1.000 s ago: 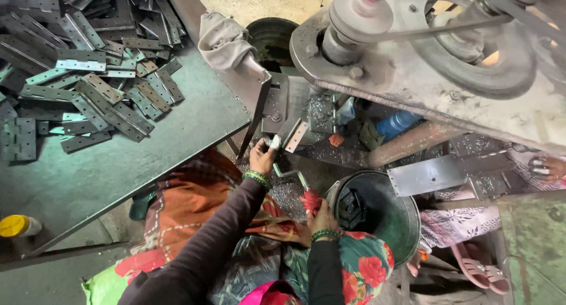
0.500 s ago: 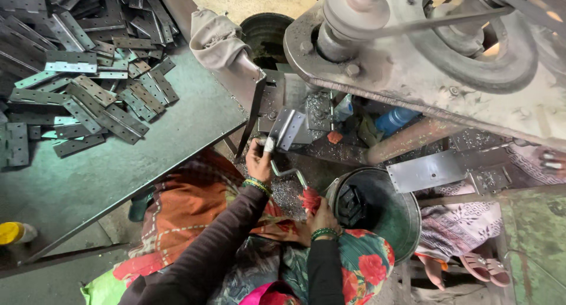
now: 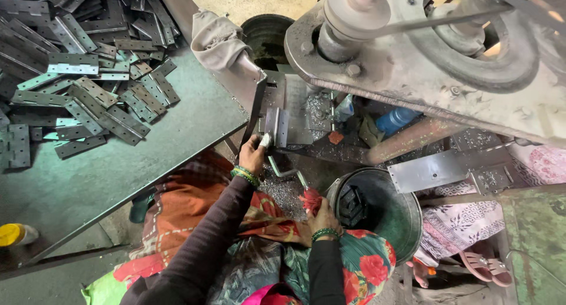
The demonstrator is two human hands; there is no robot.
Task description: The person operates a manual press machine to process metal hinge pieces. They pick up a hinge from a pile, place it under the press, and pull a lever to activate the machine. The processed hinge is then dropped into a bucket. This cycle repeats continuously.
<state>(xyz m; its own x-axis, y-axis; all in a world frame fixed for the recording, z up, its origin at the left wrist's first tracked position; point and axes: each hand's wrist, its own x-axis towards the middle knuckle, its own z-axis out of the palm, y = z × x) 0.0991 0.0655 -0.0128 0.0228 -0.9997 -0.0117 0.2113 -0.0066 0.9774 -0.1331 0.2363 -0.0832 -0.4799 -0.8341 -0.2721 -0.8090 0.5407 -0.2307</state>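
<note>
- The left hand [image 3: 252, 155] has a white wrap on one fingertip and green bangles at the wrist.
- The right hand [image 3: 321, 213] wears green bangles too.
- Both arms are in long, dark brownish sleeves [image 3: 206, 246].
- Below them shows colourful cloth: orange-red patterned fabric and teal with large red flowers [image 3: 368, 264].

Her left hand [image 3: 253, 153] reaches forward, arm stretched in a dark sleeve, fingers [image 3: 263, 141] pinched together, green bangles on the wrist. Her right hand [image 3: 322, 213] sits low by her lap, fingers curled shut, 1 bangled wrist bent.
</note>
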